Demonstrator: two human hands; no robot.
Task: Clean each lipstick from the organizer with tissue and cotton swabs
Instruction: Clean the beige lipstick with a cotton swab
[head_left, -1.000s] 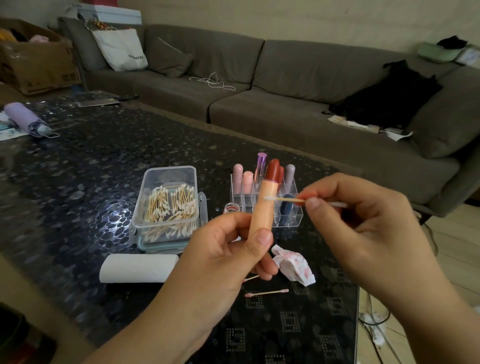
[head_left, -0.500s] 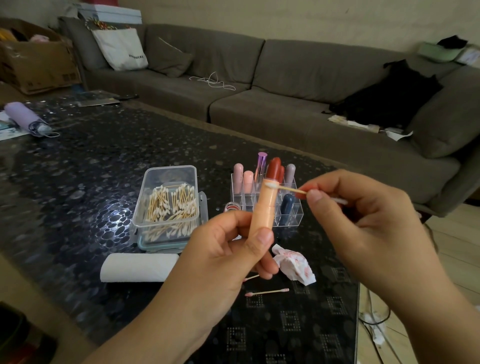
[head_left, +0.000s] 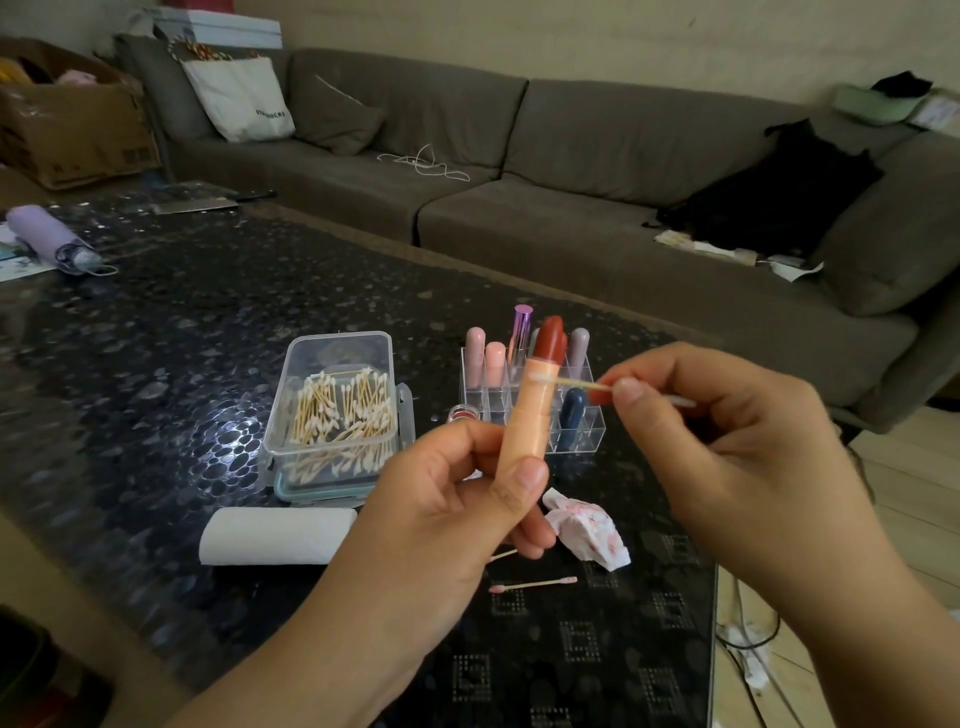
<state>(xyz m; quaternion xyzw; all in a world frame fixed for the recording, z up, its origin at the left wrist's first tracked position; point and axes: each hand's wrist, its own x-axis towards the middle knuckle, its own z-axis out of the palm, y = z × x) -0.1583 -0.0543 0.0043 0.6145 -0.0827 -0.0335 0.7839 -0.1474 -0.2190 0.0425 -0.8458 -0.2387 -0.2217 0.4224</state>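
Above the counter (head_left: 156, 364), the left hand (head_left: 447, 509) holds a peach lipstick (head_left: 530, 410) upright — thumb and fingers curled round its lower half, red tip clear above the grip. The right hand (head_left: 727, 441) pinches a cotton swab (head_left: 587, 385), its tip touching the tube's rim — just before the organizer (head_left: 582, 431).

Left hand (head_left: 457, 499) raised, fingers curled gripping, right hand (head_left: 727, 447) raised, fingertips pinching

Swab tip (head_left: 540, 378) blurred against lipstick (head_left: 530, 415)
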